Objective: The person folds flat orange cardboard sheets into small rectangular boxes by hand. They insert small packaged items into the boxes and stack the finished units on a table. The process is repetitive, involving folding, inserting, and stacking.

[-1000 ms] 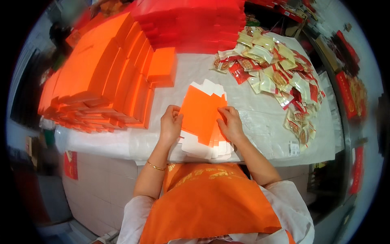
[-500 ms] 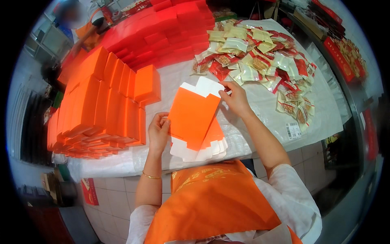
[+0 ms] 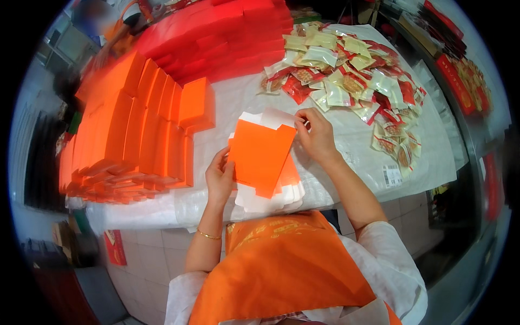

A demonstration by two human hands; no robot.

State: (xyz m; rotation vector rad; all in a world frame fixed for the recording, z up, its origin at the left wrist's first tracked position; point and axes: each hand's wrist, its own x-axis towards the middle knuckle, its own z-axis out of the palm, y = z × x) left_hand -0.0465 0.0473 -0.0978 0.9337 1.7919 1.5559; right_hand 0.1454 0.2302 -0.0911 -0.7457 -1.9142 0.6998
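Observation:
A flat, unfolded orange carton [image 3: 261, 154] with white flaps is held between my two hands above the table. My left hand [image 3: 219, 176] grips its left edge, thumb on top and fingers behind. At the upper right corner my right hand [image 3: 314, 133] pinches a white flap, which bends up and over. Beneath the carton lie more flat cartons [image 3: 292, 190], orange with white ends showing below and to the right. To the left rises a stack of folded orange boxes [image 3: 114, 130].
Red boxes [image 3: 216, 40] are piled high at the back. At the back right lies a heap of small wrapped packets [image 3: 346, 76]. White sheeting [image 3: 341, 157] covers the table. Another person's arm [image 3: 120, 33] shows at the far left. A red box [image 3: 115, 247] is on the floor.
Both hands and the carton have shifted slightly; the left hand sits a little further right. The white top flap, upright before, now bends over under my right hand.

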